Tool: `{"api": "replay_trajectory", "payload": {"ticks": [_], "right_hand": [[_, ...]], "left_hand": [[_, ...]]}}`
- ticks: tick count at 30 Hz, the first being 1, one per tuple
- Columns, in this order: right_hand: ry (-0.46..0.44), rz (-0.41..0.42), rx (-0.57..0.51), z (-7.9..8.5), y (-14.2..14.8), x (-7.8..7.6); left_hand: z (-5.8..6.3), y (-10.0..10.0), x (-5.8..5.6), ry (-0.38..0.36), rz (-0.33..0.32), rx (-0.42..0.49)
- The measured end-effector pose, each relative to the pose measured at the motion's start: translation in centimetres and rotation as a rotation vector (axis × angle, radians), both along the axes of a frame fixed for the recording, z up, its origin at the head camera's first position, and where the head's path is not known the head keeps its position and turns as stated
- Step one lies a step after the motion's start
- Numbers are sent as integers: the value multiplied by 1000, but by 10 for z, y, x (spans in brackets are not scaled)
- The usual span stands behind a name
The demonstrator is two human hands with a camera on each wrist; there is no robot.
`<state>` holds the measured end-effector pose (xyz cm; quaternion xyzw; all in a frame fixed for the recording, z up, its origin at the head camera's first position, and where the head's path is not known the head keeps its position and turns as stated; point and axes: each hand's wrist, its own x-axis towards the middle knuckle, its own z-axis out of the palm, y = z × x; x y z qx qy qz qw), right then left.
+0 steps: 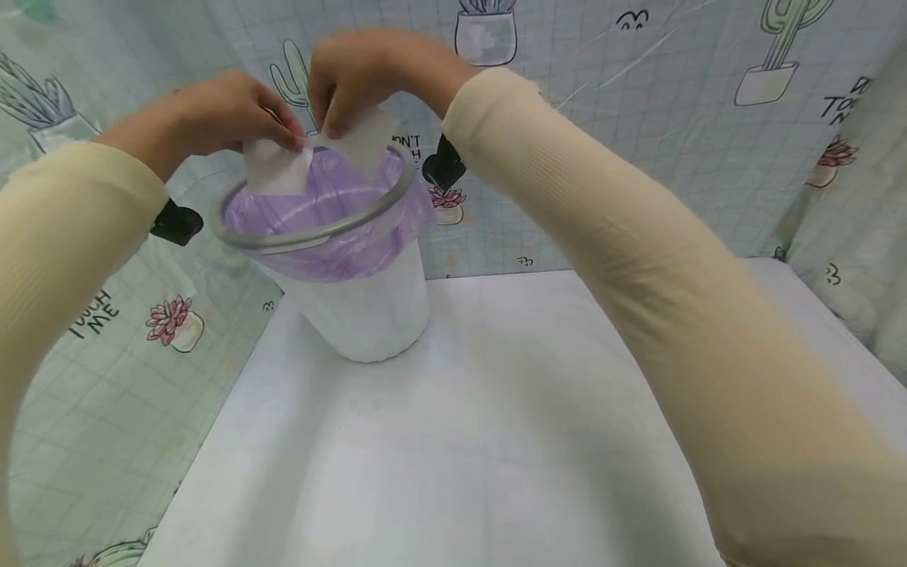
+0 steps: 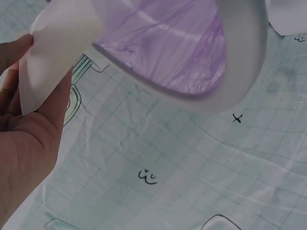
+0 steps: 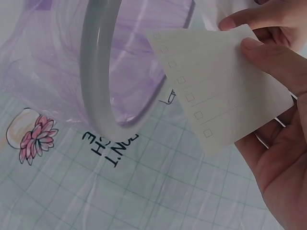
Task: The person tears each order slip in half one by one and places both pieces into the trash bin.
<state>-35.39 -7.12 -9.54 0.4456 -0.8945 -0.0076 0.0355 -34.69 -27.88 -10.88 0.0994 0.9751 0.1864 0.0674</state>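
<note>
A white trash can (image 1: 372, 311) with a grey rim (image 1: 333, 230) and a purple bag (image 1: 319, 197) lining it stands at the table's far left corner. Over its mouth, my left hand (image 1: 230, 118) pinches a piece of white paper (image 1: 278, 169). Close beside it my right hand (image 1: 357, 79) pinches another piece of paper (image 1: 368, 140). In the right wrist view this paper (image 3: 211, 86) shows printed lines and a column of small checkboxes, with the thumb on its face. The left wrist view shows the left paper (image 2: 57, 52) between thumb and fingers, near the can's rim.
The white table (image 1: 453, 441) spreads in front of the can. Behind and to the left hangs a checked cloth (image 1: 638, 157) printed with cacti and succulents. The can stands close to this cloth.
</note>
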Motion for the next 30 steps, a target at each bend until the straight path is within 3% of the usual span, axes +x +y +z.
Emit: {"api": "replay_trajectory", "payload": {"ticks": [3,10,15,20,26,30], "right_hand": [[2,-3,-23,-1,1,0],[9,-21,-35,-3,4,0],[16,-28,-64,-4,5,-2],[24,-16,-58,-7,7,-6],[-115,-16,-106,-10,11,-10],[-167,-6,-141,-11,15,-13]], "left_hand": [[4,0,-2,-36,-1,-10],[10,0,-4,-42,15,-22],[9,-2,-1,-17,18,-33],[4,0,-3,-49,10,-13],[4,2,-8,-141,-20,90],[3,2,-8,-148,-41,116]]}}
